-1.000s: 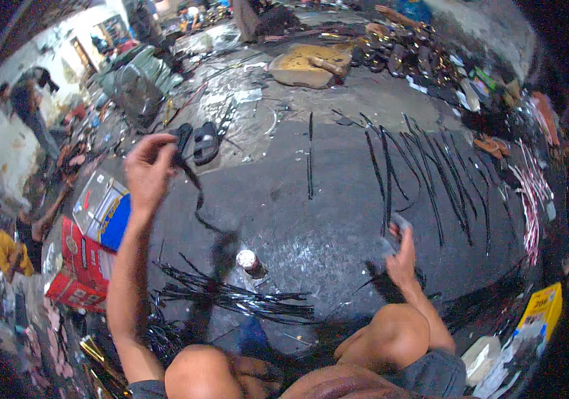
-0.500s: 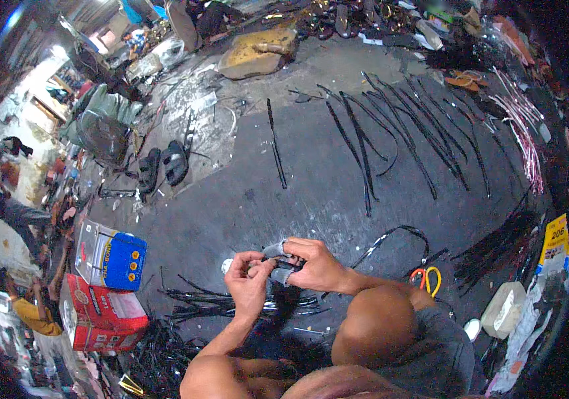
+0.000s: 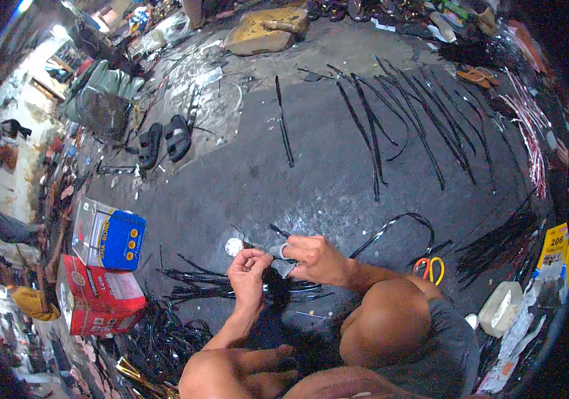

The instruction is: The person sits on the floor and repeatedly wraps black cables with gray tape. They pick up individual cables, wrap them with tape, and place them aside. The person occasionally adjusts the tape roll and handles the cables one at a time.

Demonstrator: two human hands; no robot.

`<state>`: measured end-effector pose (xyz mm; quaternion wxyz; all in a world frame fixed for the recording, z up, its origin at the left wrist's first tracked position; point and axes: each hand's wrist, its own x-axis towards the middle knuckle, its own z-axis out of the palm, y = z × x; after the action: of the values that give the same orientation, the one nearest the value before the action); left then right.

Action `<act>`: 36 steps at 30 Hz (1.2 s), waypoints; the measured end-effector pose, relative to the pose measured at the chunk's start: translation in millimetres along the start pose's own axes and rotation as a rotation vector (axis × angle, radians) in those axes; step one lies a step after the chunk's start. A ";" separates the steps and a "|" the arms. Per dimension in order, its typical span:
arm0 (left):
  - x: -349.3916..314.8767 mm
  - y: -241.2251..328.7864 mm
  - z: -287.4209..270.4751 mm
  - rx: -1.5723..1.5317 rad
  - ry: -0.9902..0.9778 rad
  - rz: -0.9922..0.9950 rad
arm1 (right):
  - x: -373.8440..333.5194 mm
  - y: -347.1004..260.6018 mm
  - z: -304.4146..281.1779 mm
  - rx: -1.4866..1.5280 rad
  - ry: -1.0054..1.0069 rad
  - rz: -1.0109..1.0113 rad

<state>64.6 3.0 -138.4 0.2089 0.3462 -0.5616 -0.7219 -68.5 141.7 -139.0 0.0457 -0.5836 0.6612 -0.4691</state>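
Note:
My left hand point(image 3: 250, 271) is closed in a pinch, thumb against fingertips, on one part of a thin black strip point(image 3: 276, 259). My right hand point(image 3: 317, 258) closes on the same strip from the other side, with grey wrapping point(image 3: 284, 268) around some of its fingers. The strip's free end point(image 3: 279, 230) sticks out past the right hand's fingers. Beside the left fingertips stands a small round white-topped container point(image 3: 234, 247). Under the left wrist lies a bundle of black strips point(image 3: 198, 286). A looped black strip point(image 3: 391, 223) lies on the floor beyond my right forearm.
Scissors with orange and yellow handles point(image 3: 436, 270) lie right of my knee. Several black strips point(image 3: 424, 126) are spread ahead; sandals point(image 3: 178, 138) stand far left. At left, a blue-and-white box point(image 3: 108, 236) sits on a red box point(image 3: 101, 292). A whitish block point(image 3: 501, 309) is at right.
My fingers have shifted along the black strip, and its end now points up past my right hand. The white-topped container shows more fully. The whole view has tilted slightly downward.

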 end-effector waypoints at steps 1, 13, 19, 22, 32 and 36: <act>0.6 -2.2 -3.2 -0.007 -0.010 -0.007 | 0.6 0.3 1.4 0.020 0.008 -0.013; -2.2 2.9 -14.6 -0.295 0.006 -0.098 | 18.1 -1.2 14.9 0.050 0.079 -0.130; 29.1 43.9 -9.1 0.053 0.026 0.250 | 52.4 -0.8 3.5 -0.010 0.158 -0.226; 63.3 89.1 -26.6 0.018 0.139 0.304 | 55.5 2.2 0.1 -0.107 0.210 -0.218; 145.1 133.0 -226.8 -0.215 0.317 0.438 | -37.6 40.7 -49.2 -0.110 0.018 0.005; 94.6 80.0 -379.1 -0.242 0.545 0.237 | -76.8 55.6 -48.0 -0.006 -0.216 0.098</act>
<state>272.4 -337.4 -136.2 0.4741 0.4315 -0.4315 -0.6347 -114.1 224.7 -187.2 0.1376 -0.5979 0.6817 -0.3986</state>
